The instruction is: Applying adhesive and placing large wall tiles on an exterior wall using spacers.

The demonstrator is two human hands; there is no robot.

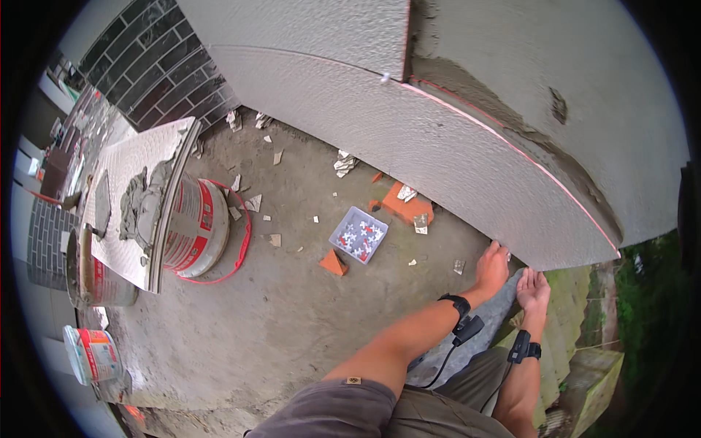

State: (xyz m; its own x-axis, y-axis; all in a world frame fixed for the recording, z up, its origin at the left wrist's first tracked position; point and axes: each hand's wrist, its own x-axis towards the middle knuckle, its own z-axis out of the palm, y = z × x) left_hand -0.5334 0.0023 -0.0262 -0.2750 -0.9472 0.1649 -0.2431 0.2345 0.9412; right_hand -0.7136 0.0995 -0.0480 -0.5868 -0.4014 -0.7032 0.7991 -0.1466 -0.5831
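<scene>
A large light-grey textured wall tile [409,146] spans the wall low down, a pinkish line along part of its top edge. At its bottom edge, near the right end, my left hand [493,269] has its fingers pinched together; something small and pale shows at the fingertips, too small to name. Just right of it, my right hand [534,290] is turned palm up, its fingers bunched against the tile's lower edge; whatever they grip is hidden. A small white piece [385,77] sits in the joint below an upper tile [314,33].
A clear plastic box [358,233] of white and red cross-shaped spacers stands on the concrete floor among orange brick pieces [409,204] and tile shards. Leftward, a tile with grey mortar [146,197] rests on a bucket [197,226]. A smaller tub [93,355] stands nearer.
</scene>
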